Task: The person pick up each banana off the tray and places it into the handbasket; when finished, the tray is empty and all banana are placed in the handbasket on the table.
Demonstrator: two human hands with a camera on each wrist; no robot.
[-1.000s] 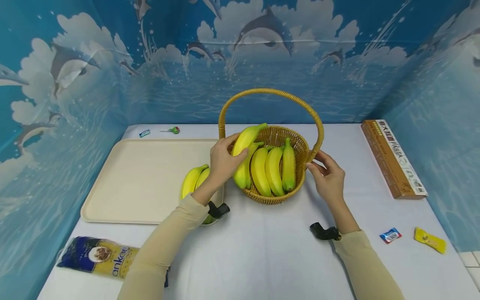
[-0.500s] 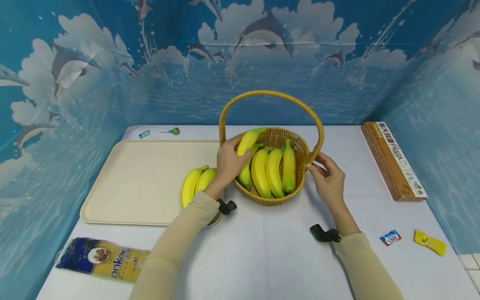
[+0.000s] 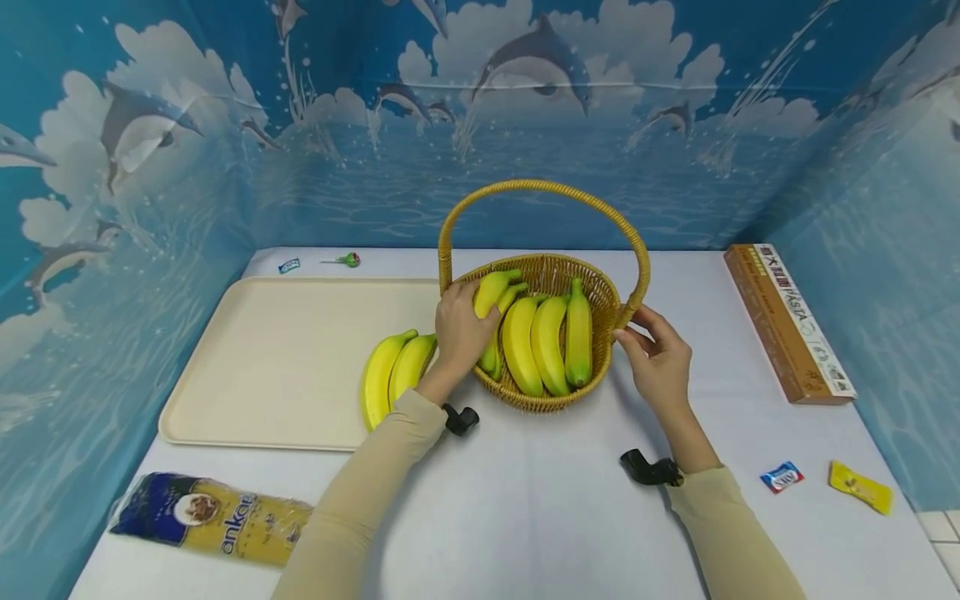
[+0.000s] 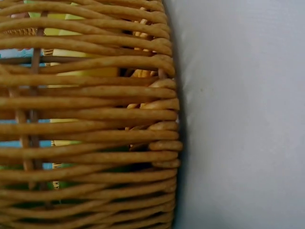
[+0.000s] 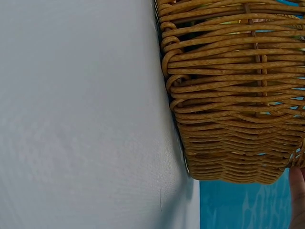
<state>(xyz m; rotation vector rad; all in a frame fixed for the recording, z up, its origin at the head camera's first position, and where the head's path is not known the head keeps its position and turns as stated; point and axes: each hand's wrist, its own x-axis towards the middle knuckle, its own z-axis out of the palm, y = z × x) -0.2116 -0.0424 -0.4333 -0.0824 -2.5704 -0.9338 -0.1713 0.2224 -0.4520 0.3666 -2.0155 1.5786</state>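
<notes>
A wicker basket (image 3: 542, 403) with a tall arched handle (image 3: 544, 185) stands on the white tabletop. Several yellow-green bananas (image 3: 550, 343) lie side by side in it. At the basket's left side, my left hand (image 3: 459, 333) grips another banana (image 3: 492, 290), now down within the rim against its neighbour. My right hand (image 3: 662, 360) pinches the right rim at the foot of the handle; one finger (image 5: 298, 193) shows at the rim in the right wrist view. Woven basket wall (image 4: 90, 114) fills much of the left wrist view, and the left hand is out of sight there.
A beige tray (image 3: 292, 367) lies left of the basket, with bananas (image 3: 384, 375) at its right end, partly behind my left arm. Around them are an Ankara pasta bag (image 3: 225, 521), a pasta box (image 3: 787, 321), a lollipop (image 3: 348, 260) and small wrapped sweets (image 3: 860, 487).
My left hand has shifted right and brought its banana lower into the basket, beside the others. The right hand stays at the rim.
</notes>
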